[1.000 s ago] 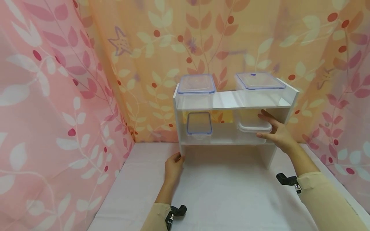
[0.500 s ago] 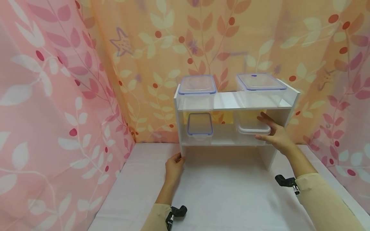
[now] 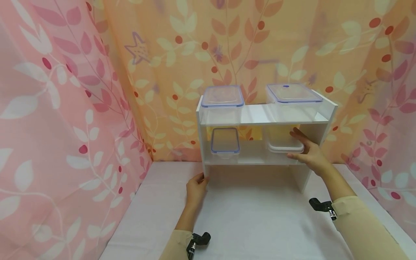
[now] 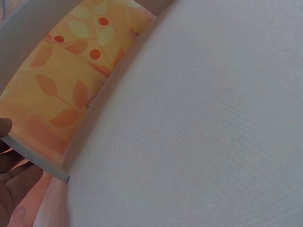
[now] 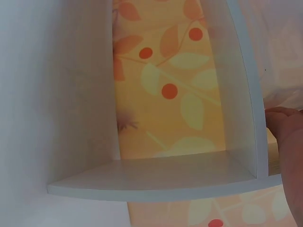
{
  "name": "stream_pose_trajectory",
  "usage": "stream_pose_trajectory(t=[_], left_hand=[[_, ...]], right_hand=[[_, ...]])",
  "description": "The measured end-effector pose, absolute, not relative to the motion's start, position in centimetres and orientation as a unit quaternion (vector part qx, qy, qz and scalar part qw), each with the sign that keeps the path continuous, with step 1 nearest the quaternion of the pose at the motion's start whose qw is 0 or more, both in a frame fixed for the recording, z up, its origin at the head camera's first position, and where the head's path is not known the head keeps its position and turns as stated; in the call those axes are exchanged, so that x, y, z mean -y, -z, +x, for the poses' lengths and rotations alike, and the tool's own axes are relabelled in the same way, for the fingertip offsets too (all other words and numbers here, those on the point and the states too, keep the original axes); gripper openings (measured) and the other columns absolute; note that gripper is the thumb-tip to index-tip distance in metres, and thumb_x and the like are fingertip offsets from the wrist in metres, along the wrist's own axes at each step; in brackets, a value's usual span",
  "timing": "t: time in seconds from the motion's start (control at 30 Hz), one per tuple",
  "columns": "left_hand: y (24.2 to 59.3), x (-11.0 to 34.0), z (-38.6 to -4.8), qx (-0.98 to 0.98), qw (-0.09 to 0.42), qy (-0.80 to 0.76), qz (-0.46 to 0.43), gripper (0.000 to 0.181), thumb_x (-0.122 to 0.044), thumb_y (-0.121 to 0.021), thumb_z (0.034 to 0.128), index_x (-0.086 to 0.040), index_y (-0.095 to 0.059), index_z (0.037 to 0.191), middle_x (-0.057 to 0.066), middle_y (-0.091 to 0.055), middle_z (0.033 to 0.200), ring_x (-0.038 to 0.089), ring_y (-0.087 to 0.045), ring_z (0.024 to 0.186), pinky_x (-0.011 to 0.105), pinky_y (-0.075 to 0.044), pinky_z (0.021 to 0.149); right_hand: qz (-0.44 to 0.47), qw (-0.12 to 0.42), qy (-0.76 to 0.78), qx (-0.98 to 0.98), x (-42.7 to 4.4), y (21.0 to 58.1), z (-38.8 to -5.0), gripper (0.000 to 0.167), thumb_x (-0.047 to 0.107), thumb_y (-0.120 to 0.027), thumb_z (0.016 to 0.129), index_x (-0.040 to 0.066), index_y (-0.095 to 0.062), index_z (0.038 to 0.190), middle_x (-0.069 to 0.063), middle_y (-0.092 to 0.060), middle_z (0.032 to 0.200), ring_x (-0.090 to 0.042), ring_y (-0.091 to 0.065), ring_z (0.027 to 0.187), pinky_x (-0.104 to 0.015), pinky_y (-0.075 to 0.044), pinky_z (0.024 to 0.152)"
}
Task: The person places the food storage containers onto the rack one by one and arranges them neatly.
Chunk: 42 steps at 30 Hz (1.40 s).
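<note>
A white two-tier shelf [image 3: 256, 162] stands on the table. My left hand [image 3: 196, 188] grips the lower edge of its left side panel [image 4: 38, 161], with the thumb on one face and the fingers on the other. On the lower tier at the right sits a clear plastic food container with a white lid [image 3: 284, 144]. My right hand [image 3: 310, 153] holds this container at its right side, thumb low and fingers higher up. In the right wrist view only part of the right hand [image 5: 289, 132] shows, beyond the shelf board's edge.
Two large clear containers with blue-rimmed lids, one left [image 3: 222, 96] and one right [image 3: 294, 93], stand on the top tier. A smaller blue-rimmed container [image 3: 225, 141] is on the lower tier's left. Floral curtains [image 3: 156, 72] hang behind and beside the white-covered table [image 3: 253, 216].
My right hand and the white-lidded container have shifted very slightly left. The left hand keeps its hold on the shelf panel. The head view has tilted a little.
</note>
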<state>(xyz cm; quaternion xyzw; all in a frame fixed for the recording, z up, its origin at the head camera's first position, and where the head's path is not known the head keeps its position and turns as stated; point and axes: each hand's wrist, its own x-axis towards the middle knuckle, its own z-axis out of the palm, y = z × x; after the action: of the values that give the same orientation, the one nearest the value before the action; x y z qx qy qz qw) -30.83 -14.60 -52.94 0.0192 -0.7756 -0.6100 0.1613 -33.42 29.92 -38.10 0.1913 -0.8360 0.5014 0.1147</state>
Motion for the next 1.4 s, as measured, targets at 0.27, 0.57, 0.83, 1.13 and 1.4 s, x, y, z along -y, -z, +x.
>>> stream_pose_trajectory(t=[0.27,0.57,0.83,1.13,1.4], left_hand=[[53.0,14.7,-30.7,0.793,0.174,0.583,0.014,0.033,-0.022,-0.073,0.0959,-0.008,-0.073,0.126,0.006,-0.077,0.115,0.018,-0.074,0.102,0.034,-0.061,0.078],[52.8,14.7,-30.9,0.79,0.169,0.589,0.011,0.034,-0.024,-0.072,0.0961,-0.008,-0.073,0.126,0.005,-0.077,0.113,0.017,-0.074,0.1,0.032,-0.061,0.074],[52.9,14.7,-31.0,0.788,0.163,0.594,0.016,0.035,-0.024,-0.073,0.0959,-0.008,-0.073,0.127,0.005,-0.077,0.114,0.017,-0.074,0.101,0.032,-0.061,0.077],[52.9,14.7,-31.0,0.789,0.172,0.589,0.013,0.033,-0.022,-0.072,0.0959,-0.007,-0.073,0.126,0.007,-0.077,0.115,0.018,-0.074,0.1,0.032,-0.06,0.073],[53.1,14.7,-30.9,0.788,0.17,0.592,0.014,0.034,-0.021,-0.072,0.0959,-0.006,-0.073,0.126,0.007,-0.077,0.115,0.018,-0.074,0.1,0.033,-0.061,0.074]], right_hand=[[0.198,0.098,-0.543,0.81,-30.0,38.3,-33.3,0.083,0.0,-0.074,0.091,0.017,-0.033,0.162,0.0,-0.009,0.174,-0.05,-0.023,0.149,-0.005,-0.045,0.089],[0.224,0.103,-0.548,0.799,-30.2,38.4,-33.1,0.085,-0.003,-0.071,0.093,0.011,-0.026,0.163,-0.011,-0.004,0.173,-0.053,-0.019,0.148,-0.005,-0.045,0.09],[0.213,0.122,-0.545,0.802,-30.2,38.9,-32.7,0.087,-0.004,-0.071,0.093,0.01,-0.022,0.164,-0.018,-0.017,0.17,-0.016,-0.046,0.138,-0.006,-0.045,0.091],[0.199,0.146,-0.559,0.791,-29.4,39.1,-31.5,0.087,-0.002,-0.07,0.094,0.008,-0.021,0.164,-0.03,-0.026,0.16,0.009,-0.052,0.114,-0.006,-0.047,0.089],[0.187,0.178,-0.539,0.802,-29.1,39.8,-30.6,0.083,0.002,-0.071,0.095,0.006,-0.022,0.163,-0.035,-0.038,0.149,0.009,-0.051,0.119,-0.006,-0.047,0.089]])
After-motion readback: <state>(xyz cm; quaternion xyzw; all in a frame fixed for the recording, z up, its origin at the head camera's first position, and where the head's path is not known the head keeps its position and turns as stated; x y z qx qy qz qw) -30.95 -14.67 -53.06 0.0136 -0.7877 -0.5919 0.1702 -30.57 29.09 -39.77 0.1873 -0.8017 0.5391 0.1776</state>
